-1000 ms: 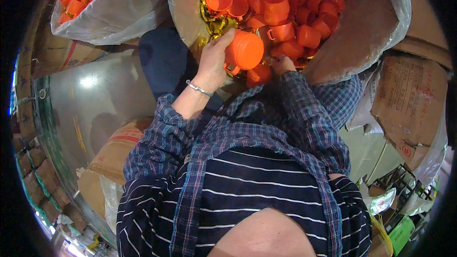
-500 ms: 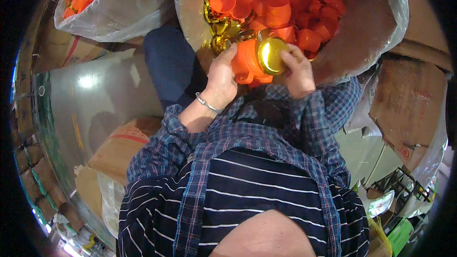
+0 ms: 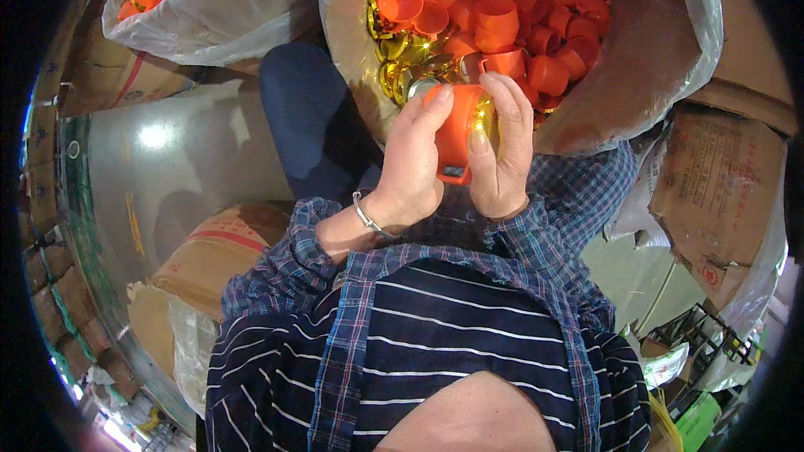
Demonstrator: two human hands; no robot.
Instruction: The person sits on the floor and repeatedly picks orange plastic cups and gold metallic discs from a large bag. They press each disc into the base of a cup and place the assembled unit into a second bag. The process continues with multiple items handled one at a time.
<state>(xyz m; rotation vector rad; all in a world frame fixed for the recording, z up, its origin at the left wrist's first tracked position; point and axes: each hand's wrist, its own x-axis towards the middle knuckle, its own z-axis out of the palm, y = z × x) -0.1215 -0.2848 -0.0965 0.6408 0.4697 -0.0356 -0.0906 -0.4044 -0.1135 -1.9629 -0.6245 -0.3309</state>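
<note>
An orange plastic cup (image 3: 453,136) with a small handle is in front of me, turned on its side. My left hand (image 3: 410,157) is wrapped round the cup's closed end. At the cup's other end sits a shiny gold lid (image 3: 481,111), with my right hand (image 3: 507,151) closed over it, thumb on the near side and fingers on the far side. My right palm and fingers hide much of the lid, so I cannot tell how tightly it fits. Just beyond my hands lie loose gold lids (image 3: 413,50) and a heap of orange cups (image 3: 548,74).
A big container with a clear plastic liner (image 3: 636,92) holds the heap. At the upper left, another plastic-lined bag (image 3: 201,29) holds orange cups with gold lids. Cardboard boxes stand at the left (image 3: 222,243) and right (image 3: 712,192).
Both hands have drawn the cup slightly nearer to me. The cup and lid have turned, and my right hand has shifted from pinching the lid's face to wrapping round it.
</note>
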